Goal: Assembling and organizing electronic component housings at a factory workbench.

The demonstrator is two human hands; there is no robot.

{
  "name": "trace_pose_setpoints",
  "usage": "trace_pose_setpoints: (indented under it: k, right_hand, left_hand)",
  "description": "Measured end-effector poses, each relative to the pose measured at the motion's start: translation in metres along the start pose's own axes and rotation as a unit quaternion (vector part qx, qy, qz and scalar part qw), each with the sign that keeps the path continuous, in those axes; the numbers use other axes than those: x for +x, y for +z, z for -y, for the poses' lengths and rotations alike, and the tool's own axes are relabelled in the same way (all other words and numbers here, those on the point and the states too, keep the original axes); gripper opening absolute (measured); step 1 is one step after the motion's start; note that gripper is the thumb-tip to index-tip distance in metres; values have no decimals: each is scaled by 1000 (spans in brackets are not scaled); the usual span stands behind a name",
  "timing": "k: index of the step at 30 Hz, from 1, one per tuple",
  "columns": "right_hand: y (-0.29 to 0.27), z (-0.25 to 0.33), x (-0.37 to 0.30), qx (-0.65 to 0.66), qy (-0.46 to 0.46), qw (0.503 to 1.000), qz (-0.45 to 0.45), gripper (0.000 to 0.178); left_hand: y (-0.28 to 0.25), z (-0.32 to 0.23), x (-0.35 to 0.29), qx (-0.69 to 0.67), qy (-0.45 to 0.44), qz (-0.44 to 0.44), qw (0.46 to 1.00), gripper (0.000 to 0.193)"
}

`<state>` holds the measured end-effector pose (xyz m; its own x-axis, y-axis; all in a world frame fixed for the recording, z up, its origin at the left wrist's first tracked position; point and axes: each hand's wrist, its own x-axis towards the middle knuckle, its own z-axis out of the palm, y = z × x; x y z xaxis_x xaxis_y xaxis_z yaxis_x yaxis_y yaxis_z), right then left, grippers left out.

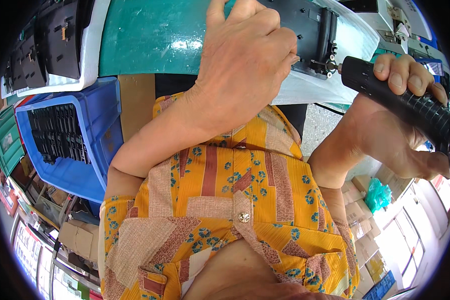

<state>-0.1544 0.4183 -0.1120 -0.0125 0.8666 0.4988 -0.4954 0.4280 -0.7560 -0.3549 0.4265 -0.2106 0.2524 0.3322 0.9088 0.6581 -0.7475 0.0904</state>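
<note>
In my right hand (pixel 405 95) is a black electric screwdriver (pixel 372 77), my fingers wrapped round its ribbed body. Its thin bit points left, at the near right corner of a black plastic panel (pixel 300 27). That panel lies on the bench and has small posts and a rounded bar along its right side. My left hand (pixel 247 60) is over the panel's left part, back of the hand up, fingers bent. The fingertips come together beside the panel's near edge, close to the bit; whatever they pinch is too small to make out.
Green matting (pixel 150 37) covers the bench, with whitish foam sheet (pixel 357 37) under the panel. More black panels (pixel 60 37) are stacked at the far left. Below them a blue crate (pixel 97 107) holds several black parts. Cardboard boxes (pixel 80 237) stand on the floor behind.
</note>
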Motion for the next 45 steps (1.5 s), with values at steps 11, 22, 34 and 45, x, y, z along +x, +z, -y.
trace_pose_setpoints:
  k: [11, 22, 34, 45]
  right_hand:
    - [-24, 2, 19, -23, 80, 976, 201, 91]
    - [2, -15, 13, 33, 52, 978, 198, 92]
    - [-1, -15, 3, -23, -21, 988, 151, 91]
    - [-1, -12, -5, -26, 35, 990, 136, 93]
  left_hand:
    - [-5, -6, 5, 7, -25, 39, 999, 9]
    - [-44, -27, 48, -126, -285, 240, 920, 10]
    - [-43, -27, 47, -129, -278, 227, 925, 9]
    - [-47, -27, 47, -140, -265, 237, 924, 10]
